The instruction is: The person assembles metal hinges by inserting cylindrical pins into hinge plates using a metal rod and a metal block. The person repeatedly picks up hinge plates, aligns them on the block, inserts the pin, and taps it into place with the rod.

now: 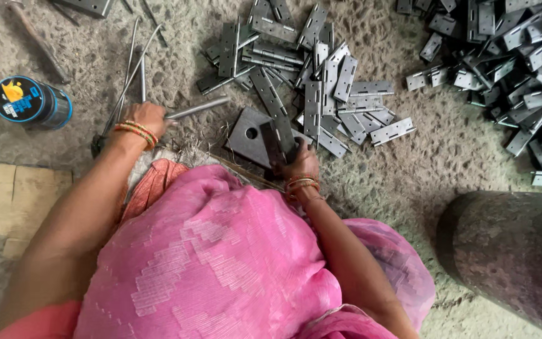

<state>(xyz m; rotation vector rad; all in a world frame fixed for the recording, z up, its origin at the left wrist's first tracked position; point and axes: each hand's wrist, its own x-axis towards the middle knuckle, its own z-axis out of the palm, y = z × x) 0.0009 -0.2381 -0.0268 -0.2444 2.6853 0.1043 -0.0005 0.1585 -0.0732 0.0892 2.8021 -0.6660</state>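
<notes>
Rough grey concrete floor (pixel 177 37), pitted and dusty, fills whole view. Flat, even daylight, soft shadows only. Large dark rusty cylinder (pixel 509 257) stands at lower right (top cut off by frame edge). Torn cardboard pieces (pixel 23 198) lie flat at left. Blue round tin (pixel 29 102) on its side nearby. No walls or windows visible.

The left hand (pixel 147 119) gripped a thin metal rod (pixel 197 108) on the rough floor (pixel 434 163). The right hand (pixel 299 162) held a grey hinge (pixel 277 141) against a square metal block (pixel 250 135). A pile of hinges (pixel 321 81) lay just beyond. A blue tin (pixel 31 102) stood near the floor's left edge.
</notes>
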